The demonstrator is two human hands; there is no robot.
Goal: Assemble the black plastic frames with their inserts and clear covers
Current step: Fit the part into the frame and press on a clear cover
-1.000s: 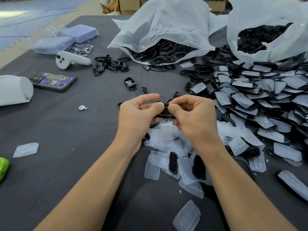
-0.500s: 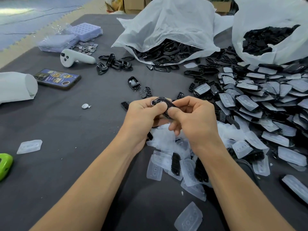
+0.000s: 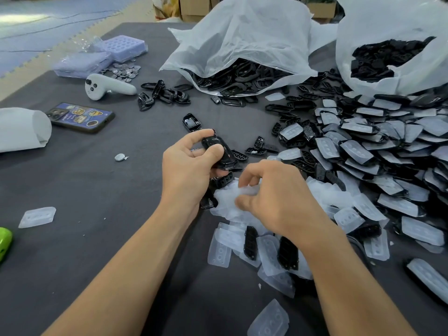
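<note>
Gripping a black frame [image 3: 219, 154] in the left hand [image 3: 189, 170], thumb clamped across it, held up at 11 o'clock of the clear covers [image 3: 230, 197], probably for fitting one straight on. Digging into that pile with the right hand [image 3: 276, 202], fingers curled, maybe pinching a cover, can't tell. Covered frames [image 3: 363, 154] stacked out at 3 o'clock.

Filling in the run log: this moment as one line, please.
left hand: grips frame | right hand: pinches cover at pile | stage: cover not yet on frame
</note>
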